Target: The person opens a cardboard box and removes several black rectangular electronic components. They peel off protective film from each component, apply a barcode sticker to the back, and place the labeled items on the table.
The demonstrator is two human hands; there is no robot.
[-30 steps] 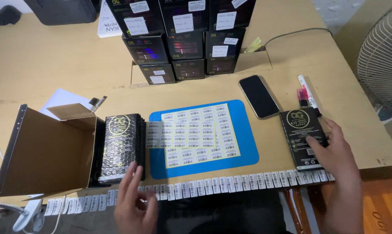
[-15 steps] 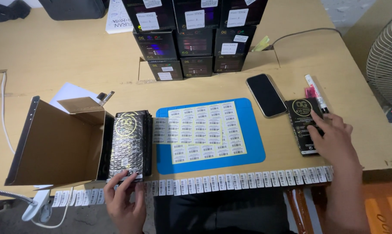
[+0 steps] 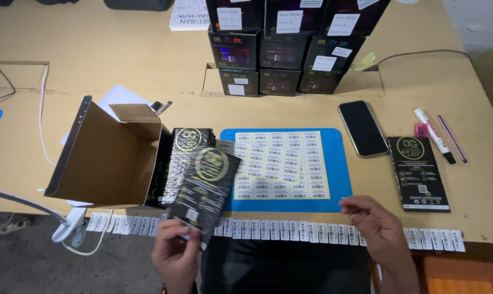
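My left hand (image 3: 175, 253) grips the near end of a flat black packet with a gold emblem (image 3: 205, 188), lifted and tilted off a stack of like packets (image 3: 185, 147). My right hand (image 3: 374, 226) hovers with loosely spread fingers and holds nothing, over the table's front edge, above a row of small white barcode labels (image 3: 290, 231) stuck along that edge. A yellow sheet of barcode stickers (image 3: 284, 163) lies on a blue mat (image 3: 339, 179) between my hands. Another black packet (image 3: 418, 174) rests flat on the table to the right.
An open cardboard box (image 3: 110, 158) lies on its side at the left. Stacked dark product boxes (image 3: 284, 49) stand at the back. A black phone (image 3: 362, 128), a white marker (image 3: 433, 134) and a thin pen (image 3: 453, 139) lie at the right. A lamp clamp (image 3: 72, 231) grips the front edge.
My left hand has picked one packet off the stack and pulled it toward me. My right hand let go of the right packet and moved left to the front edge.
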